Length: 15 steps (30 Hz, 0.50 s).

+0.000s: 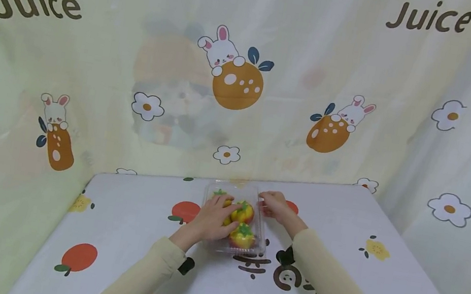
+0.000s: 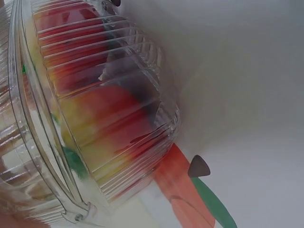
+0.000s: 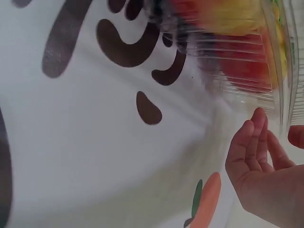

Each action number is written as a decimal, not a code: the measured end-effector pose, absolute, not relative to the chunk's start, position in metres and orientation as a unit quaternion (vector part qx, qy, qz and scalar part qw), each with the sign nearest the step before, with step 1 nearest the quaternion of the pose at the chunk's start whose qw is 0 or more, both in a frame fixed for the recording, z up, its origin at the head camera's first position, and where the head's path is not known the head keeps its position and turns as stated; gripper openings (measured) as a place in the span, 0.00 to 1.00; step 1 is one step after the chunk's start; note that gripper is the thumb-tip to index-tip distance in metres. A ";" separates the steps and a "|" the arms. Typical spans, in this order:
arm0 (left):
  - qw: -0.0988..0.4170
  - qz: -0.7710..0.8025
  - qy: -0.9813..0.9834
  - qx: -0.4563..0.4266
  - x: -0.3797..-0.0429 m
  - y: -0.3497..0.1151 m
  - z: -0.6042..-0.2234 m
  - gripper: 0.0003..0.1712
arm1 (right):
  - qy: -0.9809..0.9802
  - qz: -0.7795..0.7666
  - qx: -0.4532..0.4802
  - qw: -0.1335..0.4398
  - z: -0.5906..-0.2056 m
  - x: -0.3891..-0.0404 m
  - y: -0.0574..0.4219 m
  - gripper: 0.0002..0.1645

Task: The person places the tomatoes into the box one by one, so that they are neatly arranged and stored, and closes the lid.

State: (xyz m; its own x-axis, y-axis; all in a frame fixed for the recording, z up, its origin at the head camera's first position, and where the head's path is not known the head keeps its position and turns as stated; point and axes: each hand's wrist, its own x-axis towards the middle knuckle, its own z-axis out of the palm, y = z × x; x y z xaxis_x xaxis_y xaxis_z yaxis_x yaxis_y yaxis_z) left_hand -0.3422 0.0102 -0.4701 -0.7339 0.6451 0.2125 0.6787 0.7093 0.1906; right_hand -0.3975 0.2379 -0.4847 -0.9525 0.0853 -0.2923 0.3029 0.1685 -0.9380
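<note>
A clear plastic clamshell box (image 1: 260, 233) stands near the far side of the table, its lid over several yellow-and-red fruits (image 1: 242, 235) with green leafy caps. My left hand (image 1: 216, 218) rests on top of the lid with fingers spread, covering some of the fruit. At the box's far right edge, the curled fingers and thumb of my right hand (image 1: 274, 205) pinch the rim. From the right wrist view, that hand (image 3: 266, 166) has its thumb and fingers on either side of the rim. Ribbed box walls (image 2: 142, 95) fill much of the left wrist view.
A white tablecloth (image 1: 125, 232) printed with fruit, flowers and dark lettering covers the table. Pale curtains (image 1: 109, 70) with rabbit and "Juice" prints hang behind and at both sides, the back one close beyond the box.
</note>
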 end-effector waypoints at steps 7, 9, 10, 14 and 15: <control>0.063 -0.125 -0.924 -0.357 -0.344 0.008 -0.470 0.30 | 0.763 -0.627 0.134 0.081 -0.478 -0.409 0.234 0.23; 0.067 -0.123 -0.924 -0.355 -0.345 0.008 -0.470 0.30 | 0.762 -0.628 0.133 0.081 -0.476 -0.412 0.234 0.23; 0.069 -0.119 -0.924 -0.356 -0.346 0.008 -0.470 0.30 | 0.761 -0.629 0.134 0.081 -0.476 -0.414 0.234 0.23; 0.074 -0.112 -0.924 -0.359 -0.346 0.007 -0.472 0.30 | 0.761 -0.628 0.141 0.081 -0.476 -0.420 0.234 0.19; 0.076 -0.110 -0.923 -0.360 -0.346 0.008 -0.472 0.30 | 0.763 -0.626 0.141 0.080 -0.476 -0.420 0.234 0.19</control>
State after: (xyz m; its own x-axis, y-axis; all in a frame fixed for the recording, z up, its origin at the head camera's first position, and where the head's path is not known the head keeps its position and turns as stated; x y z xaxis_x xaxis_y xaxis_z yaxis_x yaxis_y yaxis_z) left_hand -0.3455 0.0076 -0.4721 -0.7293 0.6483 0.2186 0.6815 0.7167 0.1483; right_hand -0.4204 0.2336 -0.4763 -0.9476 0.1150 -0.2981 0.3148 0.1768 -0.9325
